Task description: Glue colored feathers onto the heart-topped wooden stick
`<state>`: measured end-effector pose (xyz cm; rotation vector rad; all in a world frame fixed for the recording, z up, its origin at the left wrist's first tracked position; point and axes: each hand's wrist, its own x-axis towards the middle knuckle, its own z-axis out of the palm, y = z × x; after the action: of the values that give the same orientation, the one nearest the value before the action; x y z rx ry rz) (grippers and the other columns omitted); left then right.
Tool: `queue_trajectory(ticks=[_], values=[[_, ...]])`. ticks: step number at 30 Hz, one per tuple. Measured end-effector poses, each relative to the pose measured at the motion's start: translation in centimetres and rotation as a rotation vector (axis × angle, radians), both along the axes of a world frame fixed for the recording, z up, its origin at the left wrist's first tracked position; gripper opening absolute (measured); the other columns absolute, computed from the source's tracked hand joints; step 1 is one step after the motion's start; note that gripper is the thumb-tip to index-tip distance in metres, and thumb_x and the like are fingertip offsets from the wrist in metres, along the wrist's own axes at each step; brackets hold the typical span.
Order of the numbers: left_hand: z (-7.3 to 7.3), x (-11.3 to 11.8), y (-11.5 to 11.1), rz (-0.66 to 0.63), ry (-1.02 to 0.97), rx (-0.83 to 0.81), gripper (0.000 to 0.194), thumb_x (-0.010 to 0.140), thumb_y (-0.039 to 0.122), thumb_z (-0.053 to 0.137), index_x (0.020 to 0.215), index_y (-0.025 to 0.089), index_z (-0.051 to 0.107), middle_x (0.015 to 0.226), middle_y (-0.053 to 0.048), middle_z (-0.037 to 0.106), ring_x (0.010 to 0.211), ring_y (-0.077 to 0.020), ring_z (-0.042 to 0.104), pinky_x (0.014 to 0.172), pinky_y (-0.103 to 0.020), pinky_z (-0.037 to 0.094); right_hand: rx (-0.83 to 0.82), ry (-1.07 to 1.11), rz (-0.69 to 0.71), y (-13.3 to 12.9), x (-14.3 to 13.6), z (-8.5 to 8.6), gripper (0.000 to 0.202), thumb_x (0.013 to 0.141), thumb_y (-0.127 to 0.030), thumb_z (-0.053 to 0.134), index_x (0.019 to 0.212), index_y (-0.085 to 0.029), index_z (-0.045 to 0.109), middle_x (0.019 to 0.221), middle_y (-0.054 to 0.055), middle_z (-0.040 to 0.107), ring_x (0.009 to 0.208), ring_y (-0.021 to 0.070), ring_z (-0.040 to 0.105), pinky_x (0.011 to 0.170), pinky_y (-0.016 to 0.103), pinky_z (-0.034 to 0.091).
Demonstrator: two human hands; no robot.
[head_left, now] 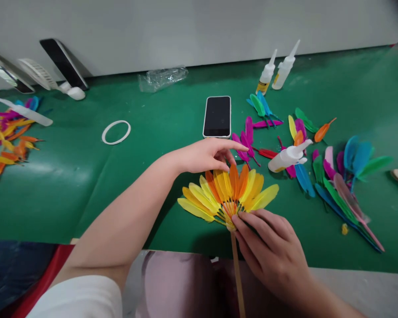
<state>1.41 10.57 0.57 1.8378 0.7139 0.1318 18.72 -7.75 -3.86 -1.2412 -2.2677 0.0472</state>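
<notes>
A fan of yellow and orange feathers (199,198) spreads out from the top of a thin wooden stick (238,274). My right hand (272,247) pinches the fan near its base, where the quills meet the stick. Over the fan's top edge, my left hand (215,154) reaches across with its index finger stretched out and the other fingers curled. Its lower fingertips are beside the tips of the orange feathers, and nothing is seen held in it. The stick extends down past the table's front edge.
A phone (217,116) lies behind my left hand. Glue bottles (287,158) and loose coloured feathers (361,154) are on the right. A white ring (116,132), more feathers (9,128), a small fan (38,73) and clear plastic (162,78) are on the left.
</notes>
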Motion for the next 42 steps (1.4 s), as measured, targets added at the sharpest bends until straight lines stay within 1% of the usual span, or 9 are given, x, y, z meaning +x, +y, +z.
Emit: queue_trajectory(ticks=[13,20,25,27,30,33,36,40,42], values=[[-0.6,0.3,0.1,0.033,-0.015,0.067,0.043,0.083,0.021,0.049,0.126,0.023,0.046,0.101,-0.005,0.063,0.088,-0.0126,0.059,0.074,-0.024,0.046,0.001,0.040,-0.062,0.4,-0.3,0.3,0.036,0.077,-0.019,0.060,0.113,-0.018,0.060,0.113,0.006,0.062,0.107,0.0231,0.050,0.089,0.039,0.041],[1.4,-1.2,-0.8,0.451,-0.201,0.266,0.033,0.086,0.023,0.045,0.118,0.015,0.052,0.098,-0.008,0.064,0.085,-0.0126,0.060,0.082,-0.030,0.047,0.001,-0.022,-0.105,0.7,-0.7,0.3,0.035,0.078,-0.035,0.059,0.110,-0.021,0.062,0.120,0.008,0.058,0.119,0.0303,0.043,0.096,0.049,0.036],[3.4,-4.5,-8.7,0.890,-0.179,0.473,0.026,0.086,0.027,0.047,0.108,0.020,0.058,0.094,-0.005,0.064,0.080,-0.0133,0.060,0.080,-0.030,0.049,0.060,-0.002,-0.120,0.6,-0.8,0.2,0.032,0.078,-0.037,0.059,0.105,-0.020,0.065,0.114,0.008,0.062,0.117,0.0292,0.045,0.097,0.049,0.035],[2.7,-5.4,-13.8,1.069,-0.115,0.467,0.024,0.085,0.027,0.049,0.105,0.020,0.059,0.090,-0.004,0.065,0.074,-0.0138,0.059,0.076,-0.030,0.051,0.077,-0.018,-0.106,0.6,-0.9,0.3,0.032,0.079,-0.035,0.058,0.105,-0.019,0.064,0.112,0.009,0.062,0.117,0.0289,0.045,0.097,0.049,0.035],[-0.6,-5.3,-22.3,1.302,-0.040,0.409,0.019,0.086,0.027,0.043,0.096,0.024,0.060,0.081,-0.002,0.065,0.065,-0.0148,0.058,0.064,-0.029,0.052,0.108,-0.045,-0.095,0.5,-0.9,0.5,0.030,0.079,-0.034,0.057,0.104,-0.019,0.065,0.110,0.009,0.063,0.116,0.0277,0.045,0.098,0.049,0.034],[-4.7,-4.1,-29.7,1.207,0.018,0.438,0.020,0.084,0.024,0.043,0.083,0.027,0.063,0.077,-0.003,0.066,0.070,-0.0189,0.062,0.063,-0.032,0.053,0.142,-0.062,-0.091,0.3,-1.0,0.4,0.028,0.080,-0.033,0.057,0.102,-0.019,0.065,0.110,0.009,0.062,0.116,0.0268,0.045,0.099,0.049,0.032],[-7.3,-2.9,-33.9,1.051,-0.011,0.588,0.028,0.082,0.019,0.041,0.091,0.029,0.066,0.082,-0.005,0.069,0.076,-0.0211,0.064,0.072,-0.036,0.052,0.166,-0.066,-0.085,0.2,-1.1,0.3,0.027,0.080,-0.032,0.056,0.103,-0.020,0.065,0.109,0.009,0.062,0.116,0.0265,0.045,0.099,0.049,0.031],[-6.4,-2.2,-33.9,0.834,0.030,0.517,0.032,0.083,0.026,0.037,0.097,0.027,0.066,0.075,-0.006,0.069,0.067,-0.0218,0.063,0.064,-0.036,0.052,0.173,-0.059,-0.088,0.1,-1.1,0.4,0.025,0.082,-0.029,0.054,0.101,-0.020,0.066,0.108,0.009,0.062,0.117,0.0260,0.044,0.100,0.050,0.029],[-5.2,-1.8,-32.7,0.944,0.059,0.308,0.032,0.086,0.032,0.036,0.099,0.025,0.064,0.081,-0.007,0.069,0.073,-0.0206,0.063,0.072,-0.034,0.051,0.168,-0.056,-0.098,0.0,-1.1,0.5,0.023,0.083,-0.028,0.053,0.099,-0.020,0.066,0.108,0.008,0.062,0.116,0.0257,0.045,0.101,0.049,0.029]])
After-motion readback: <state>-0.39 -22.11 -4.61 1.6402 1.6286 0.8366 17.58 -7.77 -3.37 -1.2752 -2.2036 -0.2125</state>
